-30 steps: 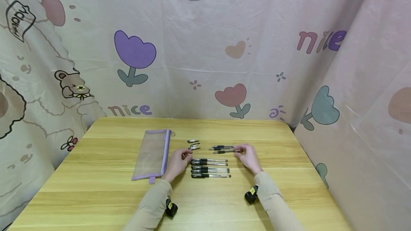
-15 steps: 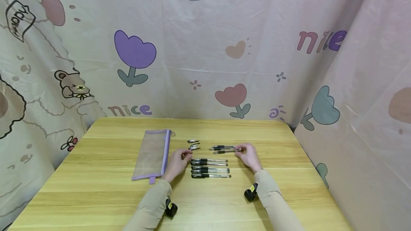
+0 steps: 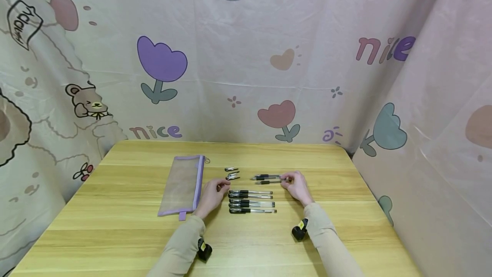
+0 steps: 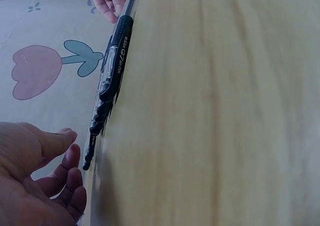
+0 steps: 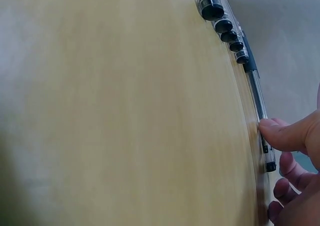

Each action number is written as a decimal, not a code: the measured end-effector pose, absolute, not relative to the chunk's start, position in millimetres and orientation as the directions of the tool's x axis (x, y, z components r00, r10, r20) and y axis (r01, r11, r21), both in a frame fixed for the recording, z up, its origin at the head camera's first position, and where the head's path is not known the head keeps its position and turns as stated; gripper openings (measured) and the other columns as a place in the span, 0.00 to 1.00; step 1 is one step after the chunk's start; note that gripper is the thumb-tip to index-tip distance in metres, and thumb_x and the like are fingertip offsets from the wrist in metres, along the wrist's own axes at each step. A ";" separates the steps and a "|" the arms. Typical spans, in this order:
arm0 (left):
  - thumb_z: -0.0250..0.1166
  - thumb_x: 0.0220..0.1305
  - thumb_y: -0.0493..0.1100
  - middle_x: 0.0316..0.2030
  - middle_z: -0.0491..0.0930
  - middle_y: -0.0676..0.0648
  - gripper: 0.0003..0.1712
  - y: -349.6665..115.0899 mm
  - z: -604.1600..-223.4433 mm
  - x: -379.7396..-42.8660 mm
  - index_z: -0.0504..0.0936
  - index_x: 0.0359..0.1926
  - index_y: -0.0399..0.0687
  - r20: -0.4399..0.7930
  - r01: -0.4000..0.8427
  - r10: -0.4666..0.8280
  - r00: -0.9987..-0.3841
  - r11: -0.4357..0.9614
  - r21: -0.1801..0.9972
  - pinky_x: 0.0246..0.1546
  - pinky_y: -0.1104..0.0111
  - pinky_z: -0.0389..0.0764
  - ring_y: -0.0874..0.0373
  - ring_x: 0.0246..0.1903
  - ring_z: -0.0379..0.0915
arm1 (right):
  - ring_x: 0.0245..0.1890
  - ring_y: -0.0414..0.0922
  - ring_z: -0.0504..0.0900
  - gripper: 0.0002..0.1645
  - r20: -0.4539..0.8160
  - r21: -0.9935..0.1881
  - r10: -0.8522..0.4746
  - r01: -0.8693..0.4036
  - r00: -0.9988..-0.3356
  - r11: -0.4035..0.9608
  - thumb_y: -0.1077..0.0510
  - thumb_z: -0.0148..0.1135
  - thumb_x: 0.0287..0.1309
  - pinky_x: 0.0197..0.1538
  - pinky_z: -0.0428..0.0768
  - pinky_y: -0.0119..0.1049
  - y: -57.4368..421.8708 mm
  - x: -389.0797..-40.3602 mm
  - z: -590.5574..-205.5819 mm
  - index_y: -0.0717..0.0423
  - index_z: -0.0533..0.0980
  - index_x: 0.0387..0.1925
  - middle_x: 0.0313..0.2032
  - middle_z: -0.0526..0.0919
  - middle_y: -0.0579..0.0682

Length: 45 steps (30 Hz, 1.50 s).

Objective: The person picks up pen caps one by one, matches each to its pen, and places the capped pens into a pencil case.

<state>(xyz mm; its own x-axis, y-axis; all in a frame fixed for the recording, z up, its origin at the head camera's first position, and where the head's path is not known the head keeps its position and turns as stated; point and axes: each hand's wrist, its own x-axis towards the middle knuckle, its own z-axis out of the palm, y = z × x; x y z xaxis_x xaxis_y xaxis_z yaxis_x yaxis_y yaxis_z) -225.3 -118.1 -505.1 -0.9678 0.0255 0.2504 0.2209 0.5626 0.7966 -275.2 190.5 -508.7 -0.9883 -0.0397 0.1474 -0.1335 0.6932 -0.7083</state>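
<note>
In the head view, my right hand [image 3: 297,188] pinches the back end of an uncapped black gel pen [image 3: 265,182] between thumb and fingers. The right wrist view shows the thumb [image 5: 285,136] laid along its clear barrel [image 5: 257,95]. Just beyond it lies another uncapped pen [image 3: 263,177], its tip pointing left. My left hand [image 3: 211,195] rests on the table, fingers loosely bent and holding nothing, close to the capped ends of a row of capped gel pens [image 3: 251,204]. Several loose pen caps [image 3: 232,176] lie beyond that hand.
A mesh zip pouch [image 3: 180,187] with purple edging lies flat to the left of my left hand. The wooden table [image 3: 115,234] ends at a patterned cloth [image 3: 230,97] at the back and sides. A small black camera [image 3: 300,231] hangs at my right wrist.
My right wrist has shifted very slightly away from me, its fingers staying at the pen's end. My left hand, the pens, caps and pouch have not moved.
</note>
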 end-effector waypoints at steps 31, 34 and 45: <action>0.66 0.64 0.32 0.32 0.84 0.45 0.08 -120.5 -506.2 -224.6 0.87 0.44 0.37 0.223 0.191 0.013 -0.975 0.567 0.801 0.33 0.72 0.73 0.60 0.31 0.73 | 0.43 0.50 0.77 0.04 0.121 -0.674 -0.088 -0.147 -0.989 0.724 0.65 0.68 0.59 0.53 0.69 0.52 189.9 -272.9 -509.6 0.54 0.86 0.34 0.42 0.83 0.55; 0.66 0.64 0.32 0.32 0.84 0.44 0.08 -120.5 -506.1 -224.3 0.87 0.44 0.37 0.223 0.191 0.012 -0.975 0.569 0.800 0.33 0.73 0.73 0.60 0.31 0.73 | 0.43 0.50 0.77 0.03 0.121 -0.671 -0.085 -0.144 -0.989 0.727 0.64 0.69 0.59 0.53 0.69 0.53 189.5 -272.6 -509.6 0.54 0.86 0.34 0.41 0.83 0.54; 0.65 0.65 0.31 0.34 0.85 0.44 0.08 -121.4 -508.0 -224.7 0.87 0.44 0.38 0.222 0.191 0.013 -0.975 0.564 0.804 0.35 0.72 0.75 0.59 0.33 0.75 | 0.44 0.51 0.78 0.03 0.118 -0.681 -0.083 -0.142 -0.989 0.718 0.63 0.69 0.59 0.56 0.66 0.56 189.8 -272.6 -510.2 0.54 0.86 0.34 0.41 0.84 0.54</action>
